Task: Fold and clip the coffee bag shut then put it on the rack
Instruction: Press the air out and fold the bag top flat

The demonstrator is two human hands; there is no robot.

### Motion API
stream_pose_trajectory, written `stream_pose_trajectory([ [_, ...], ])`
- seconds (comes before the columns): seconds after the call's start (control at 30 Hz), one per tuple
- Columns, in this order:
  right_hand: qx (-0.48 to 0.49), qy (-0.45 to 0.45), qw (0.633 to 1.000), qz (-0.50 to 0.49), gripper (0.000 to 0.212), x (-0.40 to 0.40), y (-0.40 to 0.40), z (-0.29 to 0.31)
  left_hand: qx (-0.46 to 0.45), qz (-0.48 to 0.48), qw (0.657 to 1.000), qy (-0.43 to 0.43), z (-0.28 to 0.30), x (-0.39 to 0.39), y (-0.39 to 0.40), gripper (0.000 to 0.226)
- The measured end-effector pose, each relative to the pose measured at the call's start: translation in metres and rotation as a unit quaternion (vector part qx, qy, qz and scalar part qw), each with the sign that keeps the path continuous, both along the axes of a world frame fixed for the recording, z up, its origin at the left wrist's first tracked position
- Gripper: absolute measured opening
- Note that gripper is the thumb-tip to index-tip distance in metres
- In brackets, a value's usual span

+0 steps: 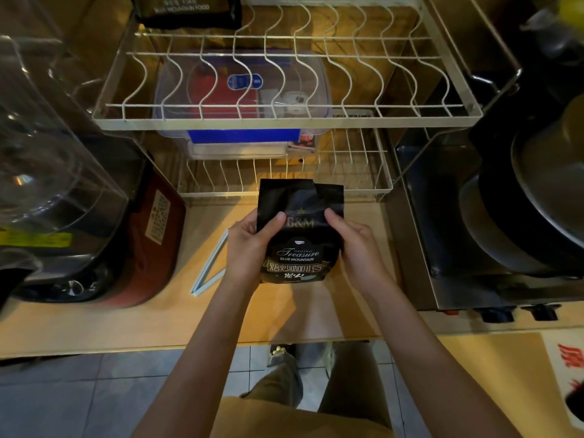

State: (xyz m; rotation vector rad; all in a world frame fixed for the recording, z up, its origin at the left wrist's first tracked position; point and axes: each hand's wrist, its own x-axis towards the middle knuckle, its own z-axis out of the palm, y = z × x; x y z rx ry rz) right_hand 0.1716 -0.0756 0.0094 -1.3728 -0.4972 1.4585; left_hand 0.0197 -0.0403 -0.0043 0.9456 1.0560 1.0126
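counter [94, 327] holds one clip [210, 267]; two hands [249, 245] [354, 245] grip one coffee bag [300, 248].

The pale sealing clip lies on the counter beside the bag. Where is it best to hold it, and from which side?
Probably by the open ends of the clip, from above with the left hand: it lies flat, arms spread in a V, open ends nearest that hand, hinge toward the counter's edge.

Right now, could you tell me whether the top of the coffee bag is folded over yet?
Not yet: the coffee bag stands upright, its top edge unfolded. Both hands, left and right, hold it; the clip lies on the counter.
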Motion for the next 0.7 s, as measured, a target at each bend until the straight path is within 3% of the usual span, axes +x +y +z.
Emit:
stream_pose_trajectory([
  [0.23,0.010,-0.029,0.999,-0.037,0.021,-0.006,-0.004,0.005,0.006,0.012,1.000,0.004,0.005,0.002,-0.004,0.025],
  [0.4,0.023,-0.028,0.999,-0.025,0.021,-0.004,-0.006,0.005,0.012,0.026,0.999,-0.021,0.011,-0.001,0.001,0.052],
  [0.5,0.055,-0.050,0.997,-0.022,0.021,-0.001,-0.005,0.006,0.029,0.022,0.999,-0.009,0.014,-0.001,0.002,0.050],
  [0.63,0.107,-0.082,0.990,-0.043,0.060,0.005,-0.004,0.005,0.060,0.014,0.997,0.039,0.011,-0.003,0.002,0.051],
  [0.7,0.135,-0.096,0.984,-0.060,0.061,0.003,-0.005,0.003,0.092,0.014,0.992,0.085,0.008,-0.003,0.003,0.037],
])
